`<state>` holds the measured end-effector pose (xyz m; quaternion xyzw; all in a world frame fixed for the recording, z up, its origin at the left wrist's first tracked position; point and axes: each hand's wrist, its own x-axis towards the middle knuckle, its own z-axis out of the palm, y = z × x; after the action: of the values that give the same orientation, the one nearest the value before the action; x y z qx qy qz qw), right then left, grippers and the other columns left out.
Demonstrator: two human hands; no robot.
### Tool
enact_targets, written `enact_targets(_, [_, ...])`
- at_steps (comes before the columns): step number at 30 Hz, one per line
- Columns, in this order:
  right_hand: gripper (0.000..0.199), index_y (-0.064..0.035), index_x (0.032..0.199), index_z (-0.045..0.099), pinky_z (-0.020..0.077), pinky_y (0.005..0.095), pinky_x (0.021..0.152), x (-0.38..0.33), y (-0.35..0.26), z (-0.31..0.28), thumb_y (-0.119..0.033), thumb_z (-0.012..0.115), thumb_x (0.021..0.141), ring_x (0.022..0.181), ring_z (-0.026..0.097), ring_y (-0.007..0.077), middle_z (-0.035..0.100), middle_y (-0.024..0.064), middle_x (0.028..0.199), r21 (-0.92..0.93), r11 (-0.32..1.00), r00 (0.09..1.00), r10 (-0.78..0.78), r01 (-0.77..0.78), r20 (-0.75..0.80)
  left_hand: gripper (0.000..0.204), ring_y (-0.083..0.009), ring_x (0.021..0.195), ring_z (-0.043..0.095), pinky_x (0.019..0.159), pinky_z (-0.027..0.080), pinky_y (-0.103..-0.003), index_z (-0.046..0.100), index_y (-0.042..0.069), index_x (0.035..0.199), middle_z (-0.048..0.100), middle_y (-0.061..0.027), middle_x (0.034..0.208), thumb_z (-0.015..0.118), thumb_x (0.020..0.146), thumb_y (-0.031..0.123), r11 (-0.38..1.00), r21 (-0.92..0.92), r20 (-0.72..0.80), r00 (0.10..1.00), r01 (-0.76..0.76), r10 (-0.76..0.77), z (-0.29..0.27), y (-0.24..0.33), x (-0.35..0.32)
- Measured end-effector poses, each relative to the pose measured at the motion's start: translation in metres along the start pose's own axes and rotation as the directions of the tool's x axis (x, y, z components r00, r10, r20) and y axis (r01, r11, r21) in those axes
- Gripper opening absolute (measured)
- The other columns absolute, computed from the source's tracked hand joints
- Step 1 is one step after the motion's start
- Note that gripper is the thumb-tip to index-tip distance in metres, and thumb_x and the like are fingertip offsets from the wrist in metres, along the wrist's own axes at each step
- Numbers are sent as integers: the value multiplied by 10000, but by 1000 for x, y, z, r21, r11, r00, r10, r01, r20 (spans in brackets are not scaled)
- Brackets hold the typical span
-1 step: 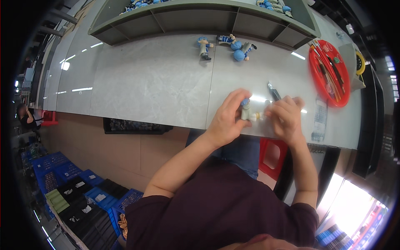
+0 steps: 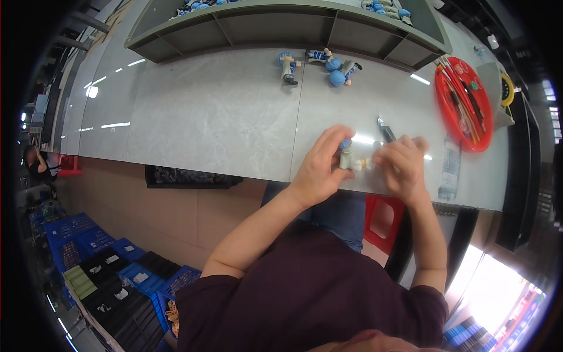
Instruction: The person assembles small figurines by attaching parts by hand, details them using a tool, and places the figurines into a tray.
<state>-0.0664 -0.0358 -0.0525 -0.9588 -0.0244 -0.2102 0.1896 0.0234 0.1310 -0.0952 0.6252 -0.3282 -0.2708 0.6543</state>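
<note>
While the left hand (image 2: 319,170) has its fingers clamped on a figure (image 2: 346,157), the right hand (image 2: 404,167) hovers close by at three o'clock of it, fingers bent and bunched; whether they grip anything I cannot tell. The figure has a blue top and pale body, near the front edge of the bench (image 2: 217,117). A small pale piece with a touch of yellow (image 2: 360,164) shows between the hands; whether it is joined to the figure is unclear.

Taking the held figure as the clock's centre, a tool (image 2: 385,129) with a silver tip and dark body lies at two o'clock, beside the right hand. One loose figure (image 2: 287,68) lies at eleven o'clock, and a pair of figures (image 2: 337,77), close together, at twelve. Beyond them stands a grey tray (image 2: 270,30) with more blue-and-white pieces in it. Farther out at two o'clock, a red dish (image 2: 484,141) holds brushes (image 2: 463,108), with a yellow ring (image 2: 511,89) past it. A red stool (image 2: 394,205) shows at five o'clock, a black crate (image 2: 193,183) at nine.
</note>
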Motion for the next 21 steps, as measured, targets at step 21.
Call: enact_targets(21, [88, -126, 721, 617, 249, 319, 707, -1, 4, 2, -113, 691, 674, 609, 449, 138, 563, -34, 650, 46, 999, 1000, 5, -4, -23, 632, -226, 1110, 478, 840, 536, -330, 419, 50, 1183, 371, -82, 1216, 598, 633, -206, 1000, 20, 6, 1000, -4, 4, 0, 0, 0])
